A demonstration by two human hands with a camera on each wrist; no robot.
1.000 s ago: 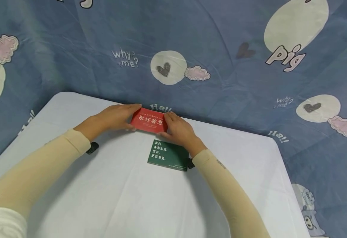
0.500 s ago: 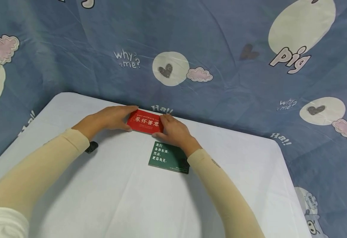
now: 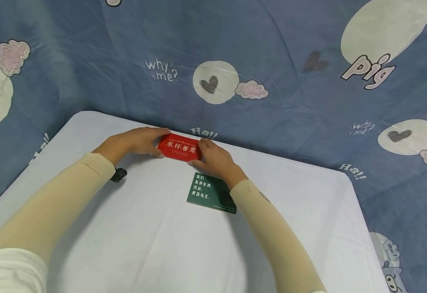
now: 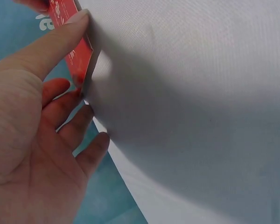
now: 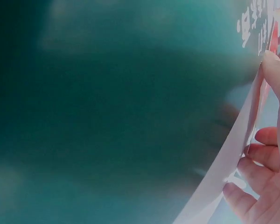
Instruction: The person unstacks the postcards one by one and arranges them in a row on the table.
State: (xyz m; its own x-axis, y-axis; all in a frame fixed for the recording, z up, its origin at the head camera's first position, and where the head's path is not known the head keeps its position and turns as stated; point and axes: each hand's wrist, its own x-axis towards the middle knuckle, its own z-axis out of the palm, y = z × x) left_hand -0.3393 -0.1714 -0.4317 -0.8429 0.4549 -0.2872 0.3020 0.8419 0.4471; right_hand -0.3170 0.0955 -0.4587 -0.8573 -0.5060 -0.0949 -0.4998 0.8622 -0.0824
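Observation:
A red card (image 3: 179, 148) with white lettering lies near the far edge of the table, between both hands. My left hand (image 3: 140, 141) grips its left end, thumb on the near edge and fingers on the far side. The right hand (image 3: 217, 159) holds the opposite end in the same way. In the left wrist view the thumb presses on the red card (image 4: 79, 53), whose side edge shows some thickness. Below the right wrist lies a green card (image 3: 206, 192) with white lettering, its right part under the sleeve; this green card (image 5: 121, 112) fills most of the right wrist view.
A white cloth covers the table (image 3: 154, 236). Just behind its far edge hangs a blue patterned curtain (image 3: 125, 89). Black wrist camera (image 3: 119, 175) shows under the left forearm.
Both hands have shifted the red card slightly left along the far edge of the table. The green card has stayed in place, while the head view has turned a little.

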